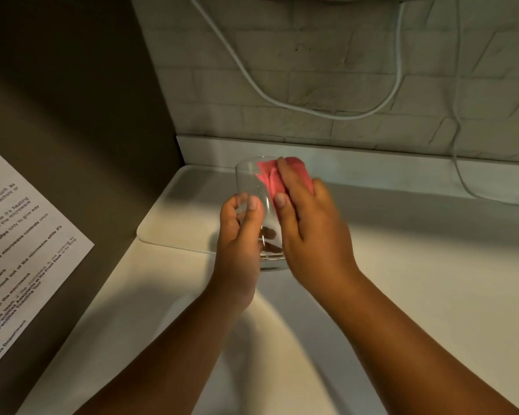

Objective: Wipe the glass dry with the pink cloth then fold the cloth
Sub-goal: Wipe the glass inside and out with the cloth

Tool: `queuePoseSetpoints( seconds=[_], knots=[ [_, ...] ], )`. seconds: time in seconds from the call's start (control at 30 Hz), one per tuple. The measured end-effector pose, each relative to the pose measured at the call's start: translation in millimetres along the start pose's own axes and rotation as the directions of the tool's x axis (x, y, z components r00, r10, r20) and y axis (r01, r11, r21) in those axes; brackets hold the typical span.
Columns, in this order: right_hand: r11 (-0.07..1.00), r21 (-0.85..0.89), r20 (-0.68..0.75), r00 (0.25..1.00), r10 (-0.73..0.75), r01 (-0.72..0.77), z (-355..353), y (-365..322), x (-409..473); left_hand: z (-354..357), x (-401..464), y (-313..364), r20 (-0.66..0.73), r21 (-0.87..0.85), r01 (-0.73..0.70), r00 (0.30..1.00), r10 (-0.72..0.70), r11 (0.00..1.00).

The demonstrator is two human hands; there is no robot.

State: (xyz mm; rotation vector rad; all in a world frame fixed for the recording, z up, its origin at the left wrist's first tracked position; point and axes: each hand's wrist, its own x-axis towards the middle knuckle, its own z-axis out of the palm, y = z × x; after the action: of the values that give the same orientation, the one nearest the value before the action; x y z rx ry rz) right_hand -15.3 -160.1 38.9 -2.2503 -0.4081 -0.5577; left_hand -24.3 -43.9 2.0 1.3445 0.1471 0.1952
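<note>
- So the glass is a clear tumbler, held up off the white surface between both hands, tilted with its open mouth pointing away toward the wall.
- Left hand is wrapped around the lower left side of the glass, near its thick base. The fingers are curled shut on it; you can see some of them through the glass.
- Right hand is pressing the pink cloth against the right side of the glass, fingers closed over the cloth with the thumb down on it. The hand is a bit motion-blurred.
- The cloth is bunched up; part of it shows pink through the glass near the rim, and part sticks out past the fingertips. Can't tell if any of it is actually inside the glass.
- Under the hands, toward the back left corner, there's a pale tray lying flat on the surface.
- White cable droops in a loop across the brick-pattern wall behind.
- Printed notice is stuck on the dark panel on the left.
</note>
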Motion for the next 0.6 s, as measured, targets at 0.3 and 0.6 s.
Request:
queuePoseSetpoints(
  seconds=[0.3, 0.6],
  knots=[
    [0.993, -0.093, 0.035, 0.997, -0.075, 0.078, 2, -10, -5, 0, -5, 3, 0.064, 0.065, 0.017, 0.998, -0.021, 0.998],
    [0.991, 0.123, -0.023, 0.998, 0.057, -0.054, -11, -8, 14, 2, -12, 10, 0.239, -0.322, 0.288, 0.946, -0.217, 0.902]
  ],
)
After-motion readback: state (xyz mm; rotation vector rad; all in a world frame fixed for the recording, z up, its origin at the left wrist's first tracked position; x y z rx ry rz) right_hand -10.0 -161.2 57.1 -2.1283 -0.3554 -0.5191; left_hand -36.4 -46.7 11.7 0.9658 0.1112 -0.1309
